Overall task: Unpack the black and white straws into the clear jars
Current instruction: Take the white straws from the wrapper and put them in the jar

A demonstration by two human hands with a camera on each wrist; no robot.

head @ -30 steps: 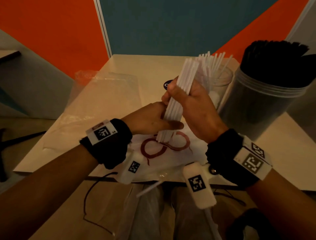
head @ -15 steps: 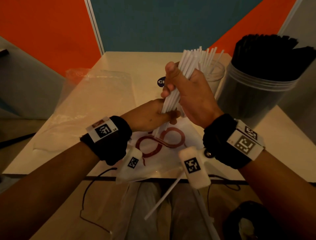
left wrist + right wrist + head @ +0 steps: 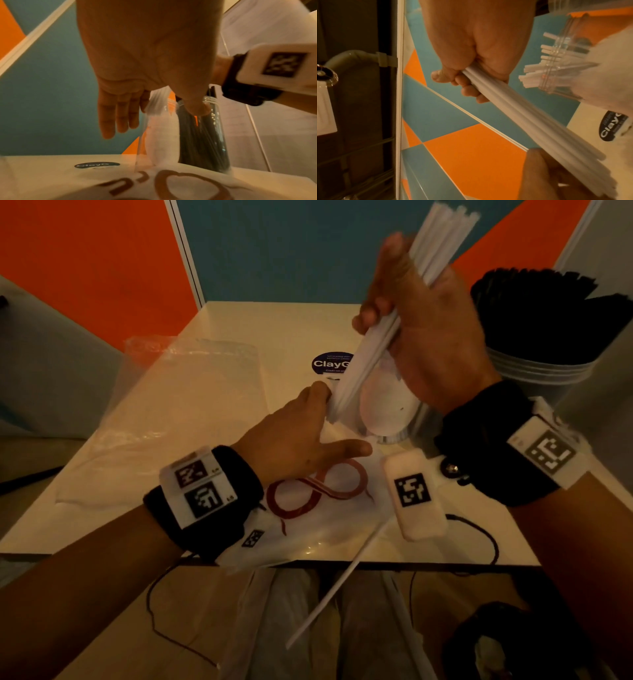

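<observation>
My right hand [image 3: 394, 313] grips a bundle of white straws [image 3: 431, 251], slanted and raised above the table; in the right wrist view its fingers [image 3: 467, 86] curl round the white straws [image 3: 530, 121]. My left hand [image 3: 318, 405] is below, fingers straight [image 3: 116, 119], touching the bundle's lower ends. Behind the hands stands a clear jar [image 3: 387, 409] with white straws [image 3: 539, 67] in it. A larger clear jar [image 3: 537, 371] at the right is packed with black straws [image 3: 548, 316]. The straw bag with a red logo [image 3: 318, 498] lies flat under my left hand.
An empty clear plastic bag [image 3: 188, 395] lies on the left half of the white table [image 3: 274, 323]. One loose white straw [image 3: 342, 583] hangs over the near edge. A dark round sticker [image 3: 330, 362] is mid-table. Orange and teal panels close off the back.
My right hand has lifted the white bundle higher, off the bag. My left hand has let go of the bundle's side and now touches its lower ends. The loose straw slid over the table edge.
</observation>
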